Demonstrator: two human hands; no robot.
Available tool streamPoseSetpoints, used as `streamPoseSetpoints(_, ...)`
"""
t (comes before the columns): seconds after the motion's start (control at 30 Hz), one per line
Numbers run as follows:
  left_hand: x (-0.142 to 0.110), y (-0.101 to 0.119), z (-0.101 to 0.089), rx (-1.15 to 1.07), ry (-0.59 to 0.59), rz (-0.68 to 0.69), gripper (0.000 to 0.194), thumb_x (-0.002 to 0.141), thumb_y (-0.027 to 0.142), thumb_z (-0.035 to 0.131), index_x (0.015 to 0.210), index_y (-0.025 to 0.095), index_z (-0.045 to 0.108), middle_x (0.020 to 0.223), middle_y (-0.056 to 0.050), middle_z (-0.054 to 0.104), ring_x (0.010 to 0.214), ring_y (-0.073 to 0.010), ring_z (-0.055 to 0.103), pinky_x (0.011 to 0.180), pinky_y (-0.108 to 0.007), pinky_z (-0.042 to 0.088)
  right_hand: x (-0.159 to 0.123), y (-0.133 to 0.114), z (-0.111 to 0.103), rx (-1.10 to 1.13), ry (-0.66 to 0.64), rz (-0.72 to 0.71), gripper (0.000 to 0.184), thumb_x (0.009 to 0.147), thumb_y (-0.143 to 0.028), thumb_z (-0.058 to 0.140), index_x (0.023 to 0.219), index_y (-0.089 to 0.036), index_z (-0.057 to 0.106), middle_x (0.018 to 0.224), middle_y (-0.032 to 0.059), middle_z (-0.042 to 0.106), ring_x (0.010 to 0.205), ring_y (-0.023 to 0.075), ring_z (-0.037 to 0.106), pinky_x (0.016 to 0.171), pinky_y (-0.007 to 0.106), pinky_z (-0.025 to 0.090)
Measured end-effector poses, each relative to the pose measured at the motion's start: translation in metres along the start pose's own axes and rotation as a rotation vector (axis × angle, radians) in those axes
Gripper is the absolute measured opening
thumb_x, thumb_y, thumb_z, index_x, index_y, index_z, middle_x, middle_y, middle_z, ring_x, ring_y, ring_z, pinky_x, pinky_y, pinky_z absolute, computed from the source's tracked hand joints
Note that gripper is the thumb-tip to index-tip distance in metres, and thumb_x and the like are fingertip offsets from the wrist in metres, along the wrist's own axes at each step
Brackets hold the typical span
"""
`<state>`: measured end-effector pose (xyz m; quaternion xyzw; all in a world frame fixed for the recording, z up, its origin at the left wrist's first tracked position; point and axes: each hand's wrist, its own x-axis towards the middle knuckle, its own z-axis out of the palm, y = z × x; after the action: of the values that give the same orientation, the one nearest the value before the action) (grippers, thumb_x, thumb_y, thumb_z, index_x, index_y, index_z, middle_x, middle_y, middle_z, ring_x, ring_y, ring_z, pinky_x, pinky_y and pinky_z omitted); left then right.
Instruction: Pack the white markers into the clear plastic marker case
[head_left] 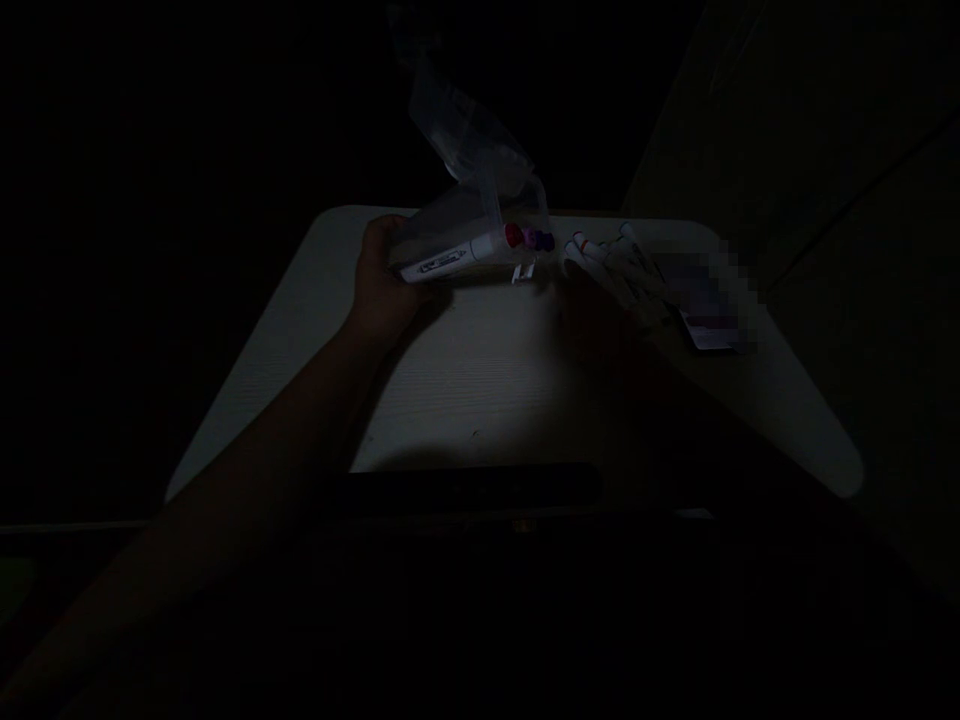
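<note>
The fingers of the left hand (384, 285) were closed around the left end of a see-through case (450, 218), near the far edge of the table (450, 370) and left of its middle. The right hand (596, 322) was deep in shadow just beside some loose markers (626, 262); whether its fingers were spread, pressed together or pinching something could not be told.

The case was tilted, its right end pointing toward the far right corner. Along its lower side lay a white marker (439, 263) with dark print and a red cap (513, 235); a pink-purple cap (529, 238) and a dark purple cap (547, 241) showed beside it at the right end. A see-through flap (469, 125) rose from the case and reached past the far edge into the dark. Just below the caps was a small shiny piece (523, 272).

The loose markers slanted together close to the far edge, right of the middle, and near them, toward the right edge, was a blurred-out object (712, 300). Between the forearms a stretch of pale tabletop ran from the case to a dark bar (480, 487) along the near edge. More tabletop showed between the left forearm and the left edge.
</note>
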<state>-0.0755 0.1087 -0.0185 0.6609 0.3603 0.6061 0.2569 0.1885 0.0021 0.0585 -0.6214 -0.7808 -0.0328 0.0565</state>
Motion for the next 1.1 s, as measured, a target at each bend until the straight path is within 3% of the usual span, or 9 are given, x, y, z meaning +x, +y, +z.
streamPoseSetpoints(0.17,0.0,0.001,-0.003,0.017,0.017,0.005,0.112,0.026,0.053,0.102,0.118,0.02,0.047,0.11,-0.002,0.061,0.094,-0.0198,0.066,0.094,-0.052,0.06,-0.008,0.001,-0.016,-0.099,-0.104,0.118,0.044,0.097,-0.015,0.039,0.137,-0.007,0.057,0.135,0.0243,0.064,0.122,0.0333,0.064,0.099,0.045,0.054)
streamPoseSetpoints(0.33,0.0,0.004,-0.002,-0.029,0.003,-0.021,0.107,0.031,0.037,0.104,0.119,0.022,0.047,0.11,-0.003,0.061,0.095,-0.0195,0.064,0.091,-0.045,0.06,-0.005,0.009,-0.014,0.014,-0.081,0.141,0.035,0.092,-0.017,0.052,0.123,-0.01,0.066,0.121,0.0223,0.071,0.111,0.0343,0.069,0.094,0.046,0.056)
streamPoseSetpoints(0.47,0.0,0.003,-0.001,-0.025,0.01,-0.034,0.103,0.033,0.029,0.103,0.119,0.023,0.047,0.111,-0.003,0.062,0.097,-0.0204,0.064,0.089,-0.042,0.061,0.006,0.027,-0.006,0.202,0.092,0.132,0.033,0.09,-0.017,0.057,0.121,-0.011,0.067,0.122,0.0177,0.072,0.115,0.0309,0.068,0.102,0.046,0.052)
streamPoseSetpoints(0.53,0.0,0.002,0.0,-0.024,0.019,-0.012,0.101,0.034,0.029,0.103,0.118,0.024,0.046,0.11,-0.002,0.062,0.097,-0.0207,0.065,0.088,-0.042,0.061,0.013,0.037,-0.003,0.368,0.251,0.147,0.03,0.088,-0.015,0.061,0.117,-0.015,0.069,0.118,0.012,0.074,0.11,0.0248,0.068,0.104,0.041,0.051)
streamPoseSetpoints(0.67,0.0,0.003,0.001,0.017,0.042,0.007,0.099,0.035,0.033,0.102,0.115,0.023,0.045,0.109,-0.002,0.062,0.092,-0.0183,0.064,0.085,-0.038,0.061,0.026,0.051,0.001,0.862,0.615,0.187,0.018,0.078,-0.012,0.072,0.093,-0.021,0.067,0.091,0.0011,0.074,0.085,0.015,0.064,0.088,0.032,0.054)
streamPoseSetpoints(0.8,-0.001,0.008,0.002,0.042,0.034,0.0,0.102,0.034,0.04,0.103,0.116,0.022,0.044,0.111,-0.003,0.061,0.094,-0.0196,0.064,0.088,-0.042,0.061,0.029,0.051,-0.003,1.168,0.834,0.153,0.031,0.073,-0.005,0.075,0.093,-0.023,0.059,0.081,-0.0042,0.065,0.071,0.0108,0.06,0.07,0.028,0.053)
streamPoseSetpoints(0.93,-0.001,0.013,0.003,0.043,0.044,-0.027,0.106,0.03,0.044,0.103,0.115,0.021,0.045,0.109,-0.004,0.061,0.092,-0.0193,0.064,0.086,-0.042,0.061,0.027,0.044,-0.014,1.402,0.917,0.15,0.041,0.074,0.002,0.066,0.099,-0.025,0.049,0.076,-0.0087,0.059,0.066,0.0082,0.06,0.063,0.024,0.051)
streamPoseSetpoints(1.1,-0.001,0.012,0.003,0.058,0.035,-0.025,0.103,0.034,0.046,0.102,0.116,0.023,0.044,0.111,-0.004,0.061,0.096,-0.0205,0.064,0.086,-0.041,0.06,0.027,0.041,-0.026,1.662,0.861,0.287,0.029,0.084,0.002,0.045,0.092,-0.025,0.043,0.074,-0.0081,0.053,0.063,0.0071,0.055,0.059,0.024,0.047)
